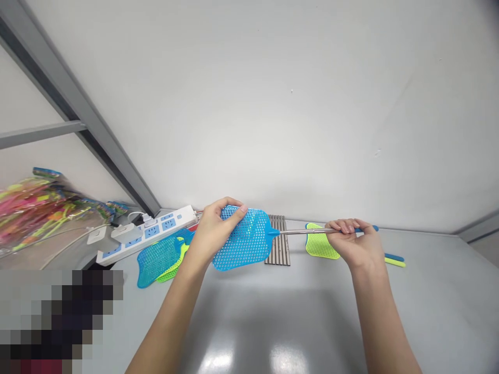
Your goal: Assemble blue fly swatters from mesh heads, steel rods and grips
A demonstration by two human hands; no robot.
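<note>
A blue fly swatter [245, 244] is held level above the table between both hands. My left hand [218, 226] grips the far edge of its mesh head, thumb on top. My right hand [354, 239] is wrapped round the handle end of its metal rod, and a blue tip sticks out past the fingers. Behind the swatter lies a row of metal rods [283, 254], partly hidden. A yellow-green swatter head [322, 243] rests near my right hand. To the left, blue swatter heads [159, 257] lie overlapping a green one [171, 271].
A white power strip [148, 235] with plugs and cables lies at the left by the wall. Beyond the metal frame post [101, 140] are colourful items in clear bags [35, 208]. Blue and yellow handles [395, 261] lie at the right. A pixelated area covers the lower left.
</note>
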